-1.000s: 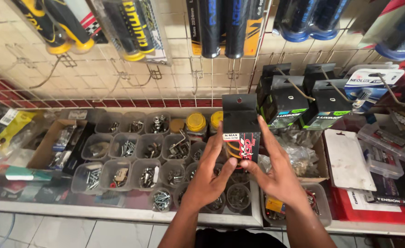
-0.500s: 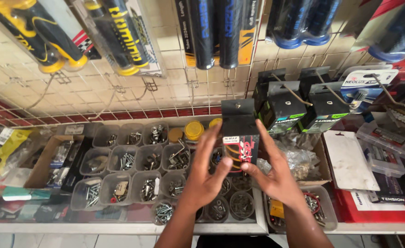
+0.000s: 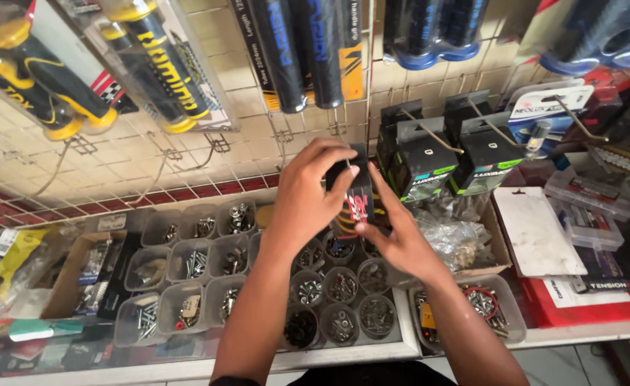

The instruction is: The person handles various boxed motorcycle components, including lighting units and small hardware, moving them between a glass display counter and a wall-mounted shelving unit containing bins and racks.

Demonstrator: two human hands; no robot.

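Left hand grips top of small black pack; right hand clamps its lower edge from 4 o'clock. Pack held upright at centre, above tubs of screws on tabletop. Boxes hang on hooks at 2 o'clock; grips at 10 o'clock.

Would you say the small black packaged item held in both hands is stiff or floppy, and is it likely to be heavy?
The black package looks stiff: it keeps a straight boxy shape between the left hand and right hand. It is probably light, since fingertips alone support it. Its glossy face may be somewhat slippery.
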